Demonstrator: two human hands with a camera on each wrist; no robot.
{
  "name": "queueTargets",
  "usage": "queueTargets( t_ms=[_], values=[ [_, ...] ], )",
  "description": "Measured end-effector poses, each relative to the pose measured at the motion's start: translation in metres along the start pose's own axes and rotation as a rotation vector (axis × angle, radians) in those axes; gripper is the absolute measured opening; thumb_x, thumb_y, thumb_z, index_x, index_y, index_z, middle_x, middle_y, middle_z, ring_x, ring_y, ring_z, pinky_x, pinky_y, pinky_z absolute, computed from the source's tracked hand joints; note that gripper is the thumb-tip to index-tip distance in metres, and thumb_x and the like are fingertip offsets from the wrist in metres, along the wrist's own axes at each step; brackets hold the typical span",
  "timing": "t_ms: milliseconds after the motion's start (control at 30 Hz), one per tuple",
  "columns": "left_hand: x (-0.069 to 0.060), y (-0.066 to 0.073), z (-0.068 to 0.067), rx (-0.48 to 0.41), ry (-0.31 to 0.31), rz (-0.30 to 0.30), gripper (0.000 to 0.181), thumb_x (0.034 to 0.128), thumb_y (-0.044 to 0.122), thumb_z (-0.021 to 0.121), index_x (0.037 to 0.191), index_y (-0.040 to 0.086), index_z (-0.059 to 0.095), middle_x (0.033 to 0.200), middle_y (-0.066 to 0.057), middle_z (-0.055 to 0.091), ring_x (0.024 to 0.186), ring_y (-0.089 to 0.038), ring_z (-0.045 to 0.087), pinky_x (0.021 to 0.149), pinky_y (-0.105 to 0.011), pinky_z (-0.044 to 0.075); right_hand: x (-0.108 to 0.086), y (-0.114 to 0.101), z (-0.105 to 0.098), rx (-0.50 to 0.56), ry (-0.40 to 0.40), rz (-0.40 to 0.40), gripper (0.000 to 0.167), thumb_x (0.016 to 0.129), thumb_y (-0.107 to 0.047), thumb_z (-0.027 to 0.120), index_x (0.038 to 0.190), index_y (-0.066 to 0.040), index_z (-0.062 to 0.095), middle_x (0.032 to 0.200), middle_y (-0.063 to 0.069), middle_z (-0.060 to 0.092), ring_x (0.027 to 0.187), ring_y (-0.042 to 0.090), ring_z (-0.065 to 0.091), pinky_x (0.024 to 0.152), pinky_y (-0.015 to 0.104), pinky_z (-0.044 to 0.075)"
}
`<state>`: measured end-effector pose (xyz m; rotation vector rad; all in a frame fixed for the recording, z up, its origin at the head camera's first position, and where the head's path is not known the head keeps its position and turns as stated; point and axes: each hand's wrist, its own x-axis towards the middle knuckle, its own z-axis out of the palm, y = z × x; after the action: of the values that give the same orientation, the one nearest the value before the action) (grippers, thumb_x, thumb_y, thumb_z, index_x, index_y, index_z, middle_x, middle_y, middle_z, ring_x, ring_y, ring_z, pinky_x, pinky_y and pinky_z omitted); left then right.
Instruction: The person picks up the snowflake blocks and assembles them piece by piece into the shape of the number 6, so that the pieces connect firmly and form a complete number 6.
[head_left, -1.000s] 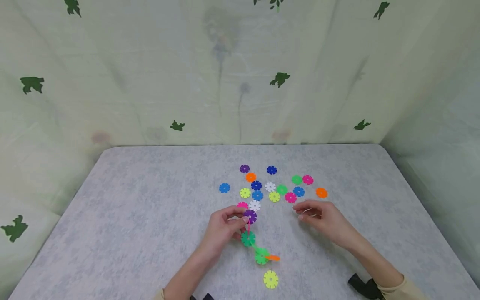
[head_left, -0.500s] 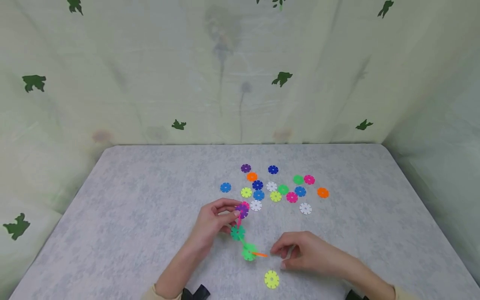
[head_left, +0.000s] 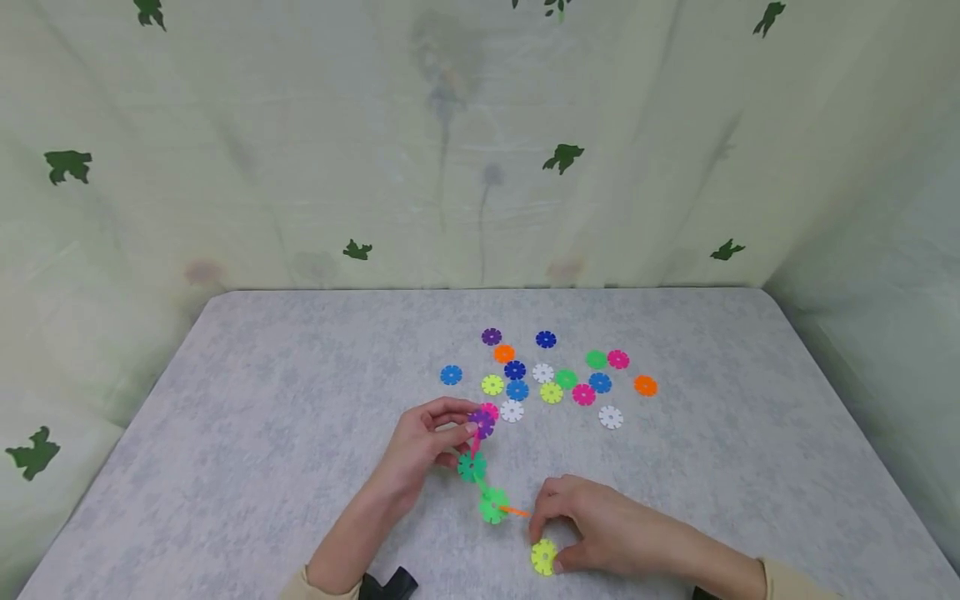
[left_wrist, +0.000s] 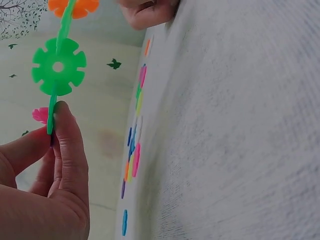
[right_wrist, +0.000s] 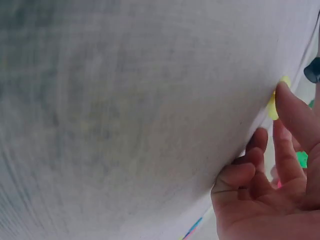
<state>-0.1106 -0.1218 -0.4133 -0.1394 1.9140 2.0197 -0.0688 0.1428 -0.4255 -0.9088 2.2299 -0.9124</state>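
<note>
My left hand (head_left: pixel 420 450) pinches the purple notched disc (head_left: pixel 482 423) at the upper end of a linked chain, held above the table. Below it on the chain come a pink disc (head_left: pixel 476 443), green discs (head_left: pixel 493 506) and an orange disc (head_left: pixel 515 511) seen edge-on. In the left wrist view a green disc (left_wrist: pixel 59 66) stands over the fingertips, its slots visible. Near the table's front, my right hand (head_left: pixel 607 529) holds a loose yellow disc (head_left: pixel 543 557) between thumb and index finger. The right wrist view shows that yellow disc (right_wrist: pixel 273 106) mostly behind the thumb.
Several loose discs lie spread beyond the hands, among them a light blue one (head_left: pixel 451 375), an orange one (head_left: pixel 646 386) and a white one (head_left: pixel 611 417). They rest on the grey table (head_left: pixel 225 433). A pale curtain (head_left: pixel 300 150) hangs behind it.
My right hand has moved toward the front and left, down to the yellow disc, and now grips it. A white disc shows where that hand was. My left hand shifted slightly left with the chain.
</note>
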Motion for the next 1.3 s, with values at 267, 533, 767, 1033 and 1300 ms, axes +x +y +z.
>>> queueTargets(
  t_ms=[267, 533, 767, 1033, 1300],
  values=[
    [-0.002, 0.000, 0.004, 0.004, -0.024, 0.004, 0.030, 0.0880, 0.006, 0.068, 0.117, 0.001, 0.066, 0.093, -0.009, 0.066, 0.069, -0.018, 0.063, 0.055, -0.026, 0.050, 0.000, -0.002, -0.003, 0.112, 0.068, 0.088, 0.021, 0.084, -0.016, 0.078, 0.088, -0.032, 0.065, 0.080, -0.016, 0.060, 0.077, 0.004, 0.055, 0.070, 0.023, 0.049],
    [-0.005, 0.003, 0.010, 0.039, -0.031, -0.005, 0.032, 0.0898, 0.010, 0.069, 0.122, 0.004, 0.068, 0.095, -0.008, 0.066, 0.070, -0.018, 0.063, 0.056, -0.027, 0.050, 0.008, -0.002, -0.012, 0.192, 0.307, 0.107, 0.020, 0.090, -0.008, 0.071, 0.095, -0.026, 0.066, 0.087, -0.010, 0.063, 0.081, 0.012, 0.059, 0.073, 0.026, 0.052],
    [-0.007, 0.004, 0.013, 0.050, -0.057, -0.002, 0.034, 0.0906, 0.011, 0.069, 0.123, 0.004, 0.066, 0.095, -0.008, 0.066, 0.071, -0.019, 0.065, 0.057, -0.029, 0.052, 0.019, -0.014, -0.019, 0.321, 0.555, 0.146, 0.021, 0.089, -0.006, 0.072, 0.106, -0.017, 0.069, 0.095, -0.004, 0.067, 0.084, 0.017, 0.064, 0.075, 0.025, 0.055],
    [-0.009, 0.004, 0.018, 0.072, -0.082, -0.001, 0.032, 0.0895, 0.014, 0.070, 0.119, 0.003, 0.068, 0.093, -0.009, 0.065, 0.071, -0.020, 0.064, 0.058, -0.029, 0.051, 0.024, -0.025, -0.021, 0.445, 0.724, 0.149, 0.017, 0.089, -0.005, 0.072, 0.105, -0.010, 0.070, 0.100, 0.002, 0.068, 0.089, 0.019, 0.066, 0.075, 0.027, 0.056],
    [-0.012, 0.003, 0.022, 0.064, -0.126, 0.013, 0.030, 0.0899, 0.012, 0.069, 0.117, 0.000, 0.069, 0.088, -0.006, 0.066, 0.068, -0.016, 0.061, 0.056, -0.026, 0.049, 0.027, -0.025, -0.016, 0.441, 0.736, 0.073, 0.015, 0.091, -0.006, 0.070, 0.104, -0.013, 0.071, 0.100, -0.003, 0.069, 0.092, 0.017, 0.067, 0.081, 0.028, 0.055]
  ],
)
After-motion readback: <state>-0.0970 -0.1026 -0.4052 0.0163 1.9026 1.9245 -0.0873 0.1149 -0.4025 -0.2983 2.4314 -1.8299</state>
